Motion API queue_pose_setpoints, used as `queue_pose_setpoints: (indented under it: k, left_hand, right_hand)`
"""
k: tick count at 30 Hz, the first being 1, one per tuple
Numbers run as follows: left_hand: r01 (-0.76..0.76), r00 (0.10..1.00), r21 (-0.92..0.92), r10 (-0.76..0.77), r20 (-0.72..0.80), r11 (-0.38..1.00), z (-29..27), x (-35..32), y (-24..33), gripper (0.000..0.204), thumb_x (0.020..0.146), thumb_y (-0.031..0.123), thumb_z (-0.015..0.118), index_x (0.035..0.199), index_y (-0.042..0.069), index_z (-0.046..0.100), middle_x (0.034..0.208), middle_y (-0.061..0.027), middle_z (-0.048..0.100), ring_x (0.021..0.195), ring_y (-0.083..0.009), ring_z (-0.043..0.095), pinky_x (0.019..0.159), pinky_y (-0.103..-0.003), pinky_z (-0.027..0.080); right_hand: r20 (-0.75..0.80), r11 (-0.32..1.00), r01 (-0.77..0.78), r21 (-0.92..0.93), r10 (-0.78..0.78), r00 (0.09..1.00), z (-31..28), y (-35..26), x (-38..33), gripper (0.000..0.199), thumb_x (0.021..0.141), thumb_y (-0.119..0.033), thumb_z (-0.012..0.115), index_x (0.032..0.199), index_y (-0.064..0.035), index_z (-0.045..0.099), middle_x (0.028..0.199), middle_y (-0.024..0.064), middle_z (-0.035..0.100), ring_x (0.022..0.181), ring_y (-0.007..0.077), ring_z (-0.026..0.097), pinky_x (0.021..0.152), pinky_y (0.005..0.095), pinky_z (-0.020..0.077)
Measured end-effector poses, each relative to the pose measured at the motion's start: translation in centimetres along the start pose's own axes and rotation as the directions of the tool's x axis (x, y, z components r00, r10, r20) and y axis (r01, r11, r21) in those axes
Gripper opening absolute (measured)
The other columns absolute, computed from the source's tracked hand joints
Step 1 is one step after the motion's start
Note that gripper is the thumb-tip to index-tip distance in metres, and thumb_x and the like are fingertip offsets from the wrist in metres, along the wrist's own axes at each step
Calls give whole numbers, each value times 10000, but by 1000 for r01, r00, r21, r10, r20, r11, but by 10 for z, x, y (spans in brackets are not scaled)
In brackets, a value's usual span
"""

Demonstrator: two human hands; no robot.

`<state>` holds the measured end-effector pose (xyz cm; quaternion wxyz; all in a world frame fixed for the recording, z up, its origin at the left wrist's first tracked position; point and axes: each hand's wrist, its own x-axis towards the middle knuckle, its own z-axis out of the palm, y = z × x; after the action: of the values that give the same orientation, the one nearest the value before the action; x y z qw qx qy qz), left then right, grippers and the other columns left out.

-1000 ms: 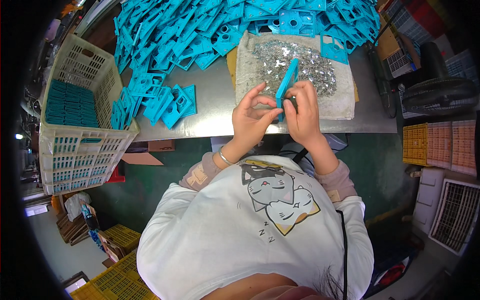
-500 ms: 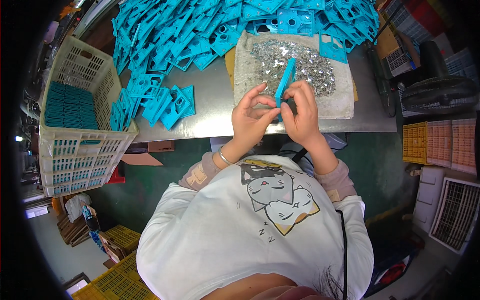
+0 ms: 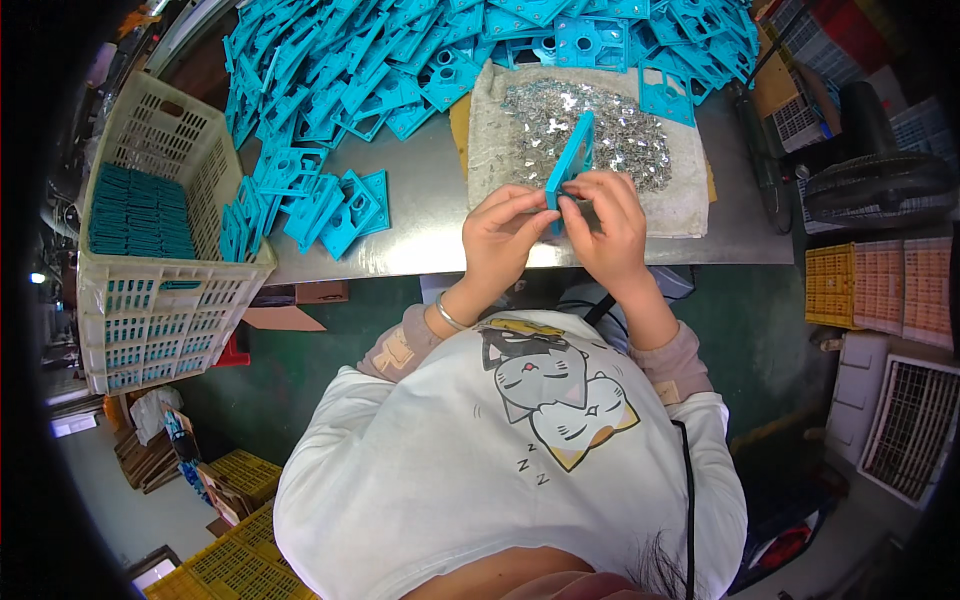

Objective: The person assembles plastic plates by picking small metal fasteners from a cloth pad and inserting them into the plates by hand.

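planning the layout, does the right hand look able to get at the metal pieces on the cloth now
Probably yes: many metal pieces lie exposed on the cloth just beyond the right hand. It is holding the teal plate, though, so it would likely need to let go first.

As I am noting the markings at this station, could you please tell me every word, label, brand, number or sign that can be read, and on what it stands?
White shirt with printed cartoon cats: a few small dark letters beside the cats, not copied out here.
Flat turquoise plastic frame between the left hand and right hand: no writing I can make out.
Elsewhere: nothing readable; the picture's edges are too dark or small.
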<state>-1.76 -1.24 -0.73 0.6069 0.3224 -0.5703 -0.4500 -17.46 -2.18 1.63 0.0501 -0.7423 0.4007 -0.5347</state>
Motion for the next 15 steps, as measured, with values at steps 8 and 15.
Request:
queue_pose_setpoints:
  k: [8, 15]
  left_hand:
    - [-77, 997, 73, 76, 12, 994, -1, -2, -2, 246, 793, -105, 718, 1034, -56, 699, 943, -101, 648, 848, -140, 625, 715, -233, 522]
    - [-185, 982, 205, 174, 72, 961, -2, 1, 0, 248, 779, -123, 714, 1020, -69, 693, 927, -111, 648, 877, -174, 641, 751, -262, 542]
  right_hand:
    - [64, 971, 181, -156, -173, 983, -6, -8, 7, 130, 770, -20, 689, 880, 0, 623, 854, 102, 604, 765, 281, 597, 689, 385, 461]
    - [170, 971, -221, 87, 204, 964, -2, -11, 1, 73, 820, -17, 618, 796, -1, 552, 770, 144, 541, 709, 346, 552, 654, 427, 438]
